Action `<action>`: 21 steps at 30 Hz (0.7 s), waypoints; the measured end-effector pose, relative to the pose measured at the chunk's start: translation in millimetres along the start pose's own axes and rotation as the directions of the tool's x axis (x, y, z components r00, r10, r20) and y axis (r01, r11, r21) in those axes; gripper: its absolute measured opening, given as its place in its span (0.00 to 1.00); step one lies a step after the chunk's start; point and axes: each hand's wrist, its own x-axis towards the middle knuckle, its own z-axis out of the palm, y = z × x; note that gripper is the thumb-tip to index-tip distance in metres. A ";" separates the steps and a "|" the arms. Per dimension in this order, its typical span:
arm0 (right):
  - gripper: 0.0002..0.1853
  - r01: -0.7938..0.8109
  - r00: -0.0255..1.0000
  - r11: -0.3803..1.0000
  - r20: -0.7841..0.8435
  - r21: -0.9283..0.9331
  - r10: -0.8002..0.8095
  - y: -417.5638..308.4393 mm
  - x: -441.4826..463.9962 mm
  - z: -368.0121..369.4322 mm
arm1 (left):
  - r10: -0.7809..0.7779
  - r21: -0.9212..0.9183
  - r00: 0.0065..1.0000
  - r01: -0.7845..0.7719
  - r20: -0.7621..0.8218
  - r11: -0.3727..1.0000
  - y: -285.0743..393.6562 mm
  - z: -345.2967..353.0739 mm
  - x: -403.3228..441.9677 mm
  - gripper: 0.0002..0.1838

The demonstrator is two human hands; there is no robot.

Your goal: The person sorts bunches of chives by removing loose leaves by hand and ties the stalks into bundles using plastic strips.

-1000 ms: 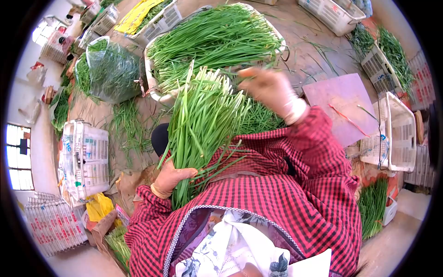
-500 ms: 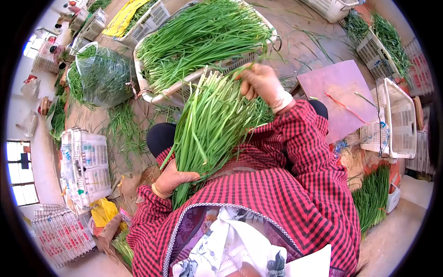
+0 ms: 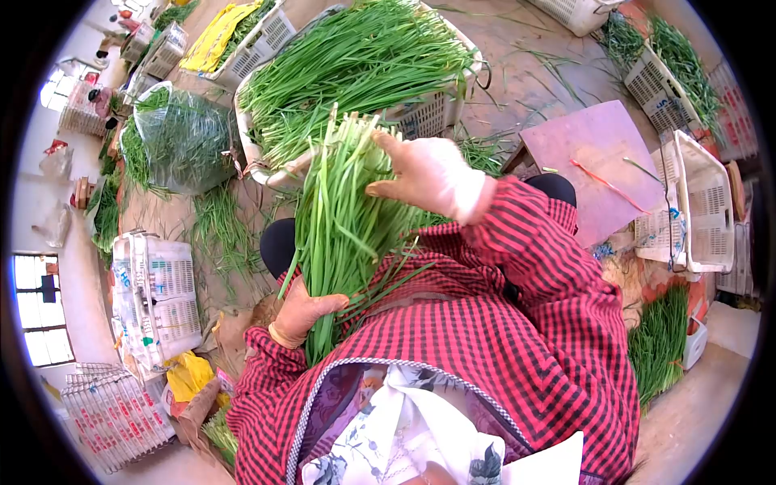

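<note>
You are holding the thick bunch of long, flat green stalks with pale ends (image 3: 343, 222) above your lap, its pale ends showing at the near edge of the white slatted plastic crate (image 3: 420, 117). Your left hand (image 3: 305, 314) is closing around the leafy end, thumb across the front. Your right hand (image 3: 428, 174) is lying against the pale end's right side, thumb and forefinger standing well apart; whether its hidden fingers are gripping, I cannot tell. In my judgement, the upper stalks are risking slipping or fanning out, since the left hand is gripping only low down; pressing hard on the right could be creasing leaves. Against the frame half a second ago, your right hand is no longer pinching at the tips but spreading along the side, the pale end is appearing narrower, and your left hand is keeping its hold.
</note>
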 end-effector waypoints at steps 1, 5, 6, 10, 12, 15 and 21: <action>0.27 0.003 1.000 1.000 0.005 0.019 -0.003 0.2 6.1 8.0 | 0.017 0.007 0.999 -0.017 0.049 1.000 -1.0 0.7 -0.5 0.31; 0.19 0.143 0.986 0.970 -0.116 0.194 -0.122 -3.6 5.6 25.3 | 0.000 -0.029 0.999 0.002 0.052 1.000 11.8 9.6 -10.1 0.33; 0.16 0.184 0.975 0.971 -0.154 0.152 -0.161 -1.0 4.9 29.0 | 0.013 0.002 0.999 -0.013 0.051 1.000 11.8 9.3 -10.7 0.33; 0.13 0.242 0.944 0.960 -0.193 -0.141 -0.267 18.4 -4.9 32.6 | 0.028 0.176 0.994 -0.046 0.103 0.983 6.6 -8.1 -6.5 0.35; 0.14 0.285 0.924 0.940 -0.207 -0.186 -0.321 33.6 -9.0 42.9 | 0.092 0.197 0.995 -0.099 0.044 0.975 12.6 -3.1 -5.1 0.35; 0.11 0.284 0.930 0.941 -0.186 -0.184 -0.317 45.1 -13.8 49.0 | 0.136 0.368 0.989 -0.109 -0.049 0.923 2.4 -11.9 -1.3 0.35; 0.03 0.032 0.946 0.997 -0.320 -0.069 -0.052 96.7 -15.3 46.7 | 0.233 0.595 0.967 -0.126 -0.107 0.793 24.4 -10.1 -10.8 0.31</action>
